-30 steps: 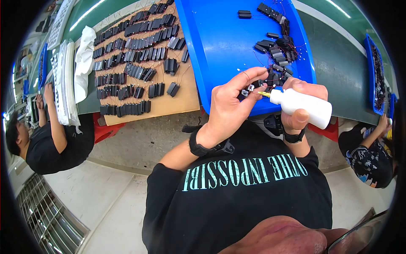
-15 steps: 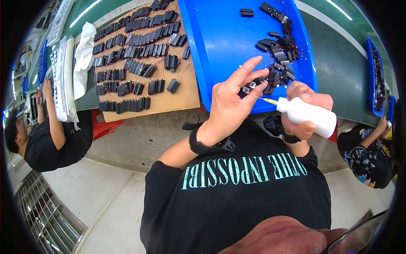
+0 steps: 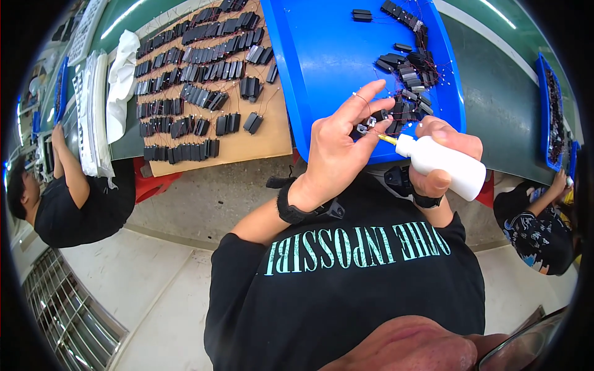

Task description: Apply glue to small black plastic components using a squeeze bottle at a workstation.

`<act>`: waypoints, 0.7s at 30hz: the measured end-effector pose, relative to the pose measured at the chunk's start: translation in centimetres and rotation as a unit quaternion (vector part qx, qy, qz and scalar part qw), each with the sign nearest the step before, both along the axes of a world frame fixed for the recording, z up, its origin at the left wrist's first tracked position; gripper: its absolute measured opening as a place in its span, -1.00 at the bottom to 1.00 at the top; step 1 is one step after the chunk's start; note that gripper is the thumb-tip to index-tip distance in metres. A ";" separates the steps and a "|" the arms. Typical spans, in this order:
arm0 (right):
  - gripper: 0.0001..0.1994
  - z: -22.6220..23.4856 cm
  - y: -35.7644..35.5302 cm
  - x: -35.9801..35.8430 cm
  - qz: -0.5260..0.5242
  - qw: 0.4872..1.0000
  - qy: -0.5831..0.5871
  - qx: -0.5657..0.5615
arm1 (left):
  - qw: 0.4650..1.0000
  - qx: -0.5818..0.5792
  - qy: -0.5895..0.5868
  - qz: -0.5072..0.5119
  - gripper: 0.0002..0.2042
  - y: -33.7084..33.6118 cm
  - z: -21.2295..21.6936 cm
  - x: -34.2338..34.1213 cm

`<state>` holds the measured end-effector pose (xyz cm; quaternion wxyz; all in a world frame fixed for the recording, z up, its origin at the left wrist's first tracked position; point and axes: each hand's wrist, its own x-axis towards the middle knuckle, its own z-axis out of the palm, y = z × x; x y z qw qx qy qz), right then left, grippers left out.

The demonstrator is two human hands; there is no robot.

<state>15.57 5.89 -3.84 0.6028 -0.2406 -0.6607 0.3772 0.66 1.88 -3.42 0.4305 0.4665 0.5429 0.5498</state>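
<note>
Holding a small black part pinched in the left hand, the person meets it with the yellow tip of a white bottle wrapped in the right hand at three o'clock. A light squeeze and steady tip seem wise. Beyond: a blue tray, more parts at one o'clock, a brown board at ten o'clock, a green bench.
</note>
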 end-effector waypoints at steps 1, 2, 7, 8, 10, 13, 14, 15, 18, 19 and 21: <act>-0.36 0.0 0.0 0.1 0.005 1.000 0.002 -0.007 | 1.000 0.004 0.003 0.001 -0.52 0.0 0.0 0.0; -0.36 0.0 0.0 0.2 0.009 1.000 0.004 -0.013 | 1.000 0.008 0.005 0.001 -0.51 0.1 0.0 0.0; -0.36 -0.3 0.0 -0.3 -0.037 0.999 0.010 -0.012 | 1.000 0.005 0.003 0.000 -0.51 0.1 0.1 0.1; -0.36 -0.4 0.1 -0.3 -0.042 0.999 0.010 -0.009 | 1.000 0.005 0.001 0.000 -0.52 0.1 0.1 0.1; -0.36 -0.6 0.1 -0.3 -0.049 0.999 0.010 -0.002 | 1.000 0.004 -0.004 0.001 -0.52 0.1 0.1 0.1; -0.37 -0.7 -0.1 -0.1 -0.063 0.998 0.005 -0.018 | 1.000 0.011 0.009 0.001 -0.52 0.2 0.3 0.1; -0.37 -0.7 -0.1 -0.1 -0.070 0.997 0.002 -0.025 | 1.000 0.015 0.016 0.001 -0.52 0.2 0.3 0.1; -0.37 -0.7 -0.1 -0.1 -0.070 0.997 0.002 -0.025 | 1.000 0.015 0.016 0.001 -0.52 0.2 0.3 0.1; -0.39 -0.8 0.0 -0.2 -0.086 0.996 0.008 -0.017 | 1.000 0.003 -0.009 0.000 -0.52 0.1 0.3 0.1; -0.39 -0.9 0.0 -0.2 -0.086 0.996 0.008 -0.017 | 1.000 0.003 -0.009 0.000 -0.52 0.1 0.3 0.1; -0.39 -0.9 0.1 -0.2 -0.085 0.996 0.006 -0.013 | 1.000 0.001 -0.015 -0.001 -0.52 0.1 0.2 0.1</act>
